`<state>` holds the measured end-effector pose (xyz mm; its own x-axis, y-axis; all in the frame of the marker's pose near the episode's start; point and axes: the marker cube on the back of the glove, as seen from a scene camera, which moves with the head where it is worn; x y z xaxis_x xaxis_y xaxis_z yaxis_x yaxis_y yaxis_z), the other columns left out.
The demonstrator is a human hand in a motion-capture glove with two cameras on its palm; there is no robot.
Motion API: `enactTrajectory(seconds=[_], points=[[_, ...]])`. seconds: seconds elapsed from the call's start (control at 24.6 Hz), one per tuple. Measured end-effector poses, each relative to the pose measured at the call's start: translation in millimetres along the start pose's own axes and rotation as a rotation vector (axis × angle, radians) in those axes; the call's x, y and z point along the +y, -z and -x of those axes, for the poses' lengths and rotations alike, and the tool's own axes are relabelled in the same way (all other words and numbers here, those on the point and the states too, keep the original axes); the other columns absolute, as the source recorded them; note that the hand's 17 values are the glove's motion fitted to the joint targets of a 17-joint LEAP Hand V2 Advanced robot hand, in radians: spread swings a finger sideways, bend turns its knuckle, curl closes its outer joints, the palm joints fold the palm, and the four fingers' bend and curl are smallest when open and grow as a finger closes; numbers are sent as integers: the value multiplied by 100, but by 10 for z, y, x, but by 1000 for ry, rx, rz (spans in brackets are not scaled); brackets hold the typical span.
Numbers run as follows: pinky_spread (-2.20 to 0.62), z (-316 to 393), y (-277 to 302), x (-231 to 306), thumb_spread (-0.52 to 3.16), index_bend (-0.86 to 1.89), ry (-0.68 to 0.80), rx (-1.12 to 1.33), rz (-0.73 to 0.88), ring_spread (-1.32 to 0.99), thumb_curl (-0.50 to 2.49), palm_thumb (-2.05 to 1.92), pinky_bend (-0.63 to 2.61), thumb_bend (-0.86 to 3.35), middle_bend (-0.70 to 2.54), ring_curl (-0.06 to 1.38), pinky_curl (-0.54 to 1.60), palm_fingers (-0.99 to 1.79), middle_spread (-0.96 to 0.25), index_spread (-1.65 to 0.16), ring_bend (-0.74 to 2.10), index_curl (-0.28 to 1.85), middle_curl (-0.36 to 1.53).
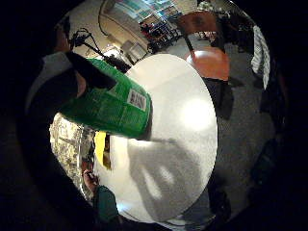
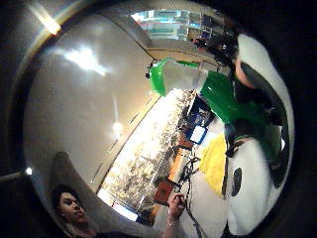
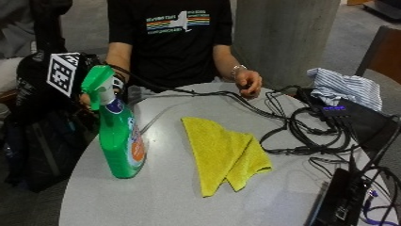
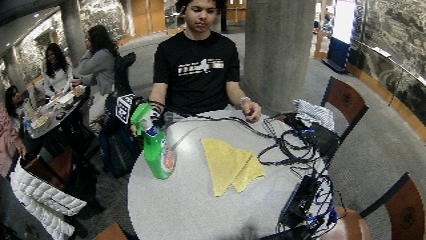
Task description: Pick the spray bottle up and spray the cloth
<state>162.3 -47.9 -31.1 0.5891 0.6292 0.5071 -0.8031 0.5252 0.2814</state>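
Observation:
A green spray bottle [image 3: 122, 141] with a white neck and green trigger head stands upright near the left edge of the round grey table [image 3: 163, 197]; whether its base touches the top I cannot tell. My gloved right hand [image 3: 84, 98] is behind the bottle's head and grips its neck. In the little finger side palm view a black finger [image 1: 89, 72] curls over the bottle [image 1: 113, 106]. A folded yellow cloth [image 3: 222, 153] lies flat in the middle of the table, to the right of the bottle and apart from it. The bottle [image 2: 223, 99] and cloth [image 2: 214, 161] also show in the thumb side view.
The person's bare left hand [image 3: 249, 82] rests at the table's far edge. Tangled black cables [image 3: 300, 132] and black boxes [image 3: 341, 197] cover the right side. A striped cloth [image 3: 344, 87] lies at the far right, with a concrete pillar [image 3: 282, 37] behind.

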Motion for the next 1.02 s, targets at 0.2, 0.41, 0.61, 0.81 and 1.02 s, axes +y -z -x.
enactTrajectory(seconds=[0.2,0.41,0.61,0.81,1.02], points=[[-20,5,-20,-16,63,25,10,-5,-19,-10,52,114,61,5,32,44,32,126,-7,-21,57,31,46],[-27,-4,-14,-4,48,28,6,-25,-26,-13,57,118,59,4,34,48,34,126,-9,-18,59,36,49],[-24,-9,24,27,46,28,9,-32,-23,-12,57,111,56,-4,33,48,34,116,-9,-17,55,39,50],[-8,11,6,23,61,25,10,-12,28,-7,56,107,51,-3,29,44,33,95,-7,-19,39,41,49],[7,111,-15,-17,75,10,14,26,97,-1,51,91,56,-8,24,42,36,71,-3,-24,29,38,47]])
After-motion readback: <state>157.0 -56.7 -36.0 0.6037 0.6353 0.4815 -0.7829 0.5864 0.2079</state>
